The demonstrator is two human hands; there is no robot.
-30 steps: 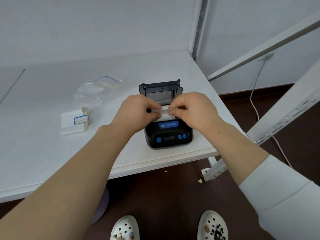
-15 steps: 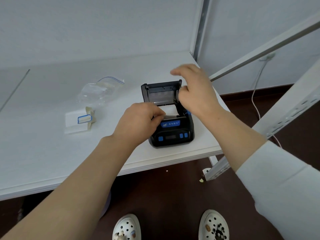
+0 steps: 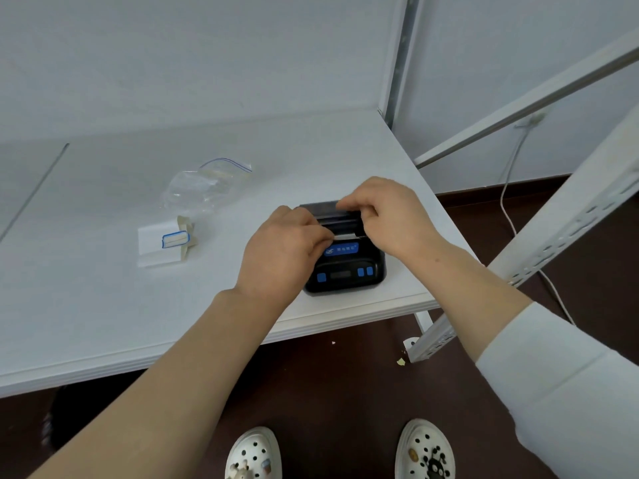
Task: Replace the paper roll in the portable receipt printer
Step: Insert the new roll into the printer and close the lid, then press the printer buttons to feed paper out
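Note:
A black portable receipt printer [image 3: 345, 271] with blue buttons sits near the white table's front right corner. Its lid [image 3: 325, 209] is swung down almost flat over the paper bay. My right hand [image 3: 387, 216] grips the lid's top edge with the fingers curled over it. My left hand [image 3: 287, 250] pinches the white paper strip [image 3: 342, 237] that sticks out of the slot above the blue label. The paper roll itself is hidden under the lid and my hands.
A clear zip bag [image 3: 204, 184] lies on the table [image 3: 86, 305] behind and left of the printer. A white label strip with a blue-edged sticker [image 3: 166, 245] lies further left. A slanted white metal rack post [image 3: 553, 223] and a hanging cable [image 3: 508, 202] stand right of the table.
The lid stood upright; my right hand left the paper, reached up to the lid and has swung it down over the bay. My left hand has kept hold of the paper strip.

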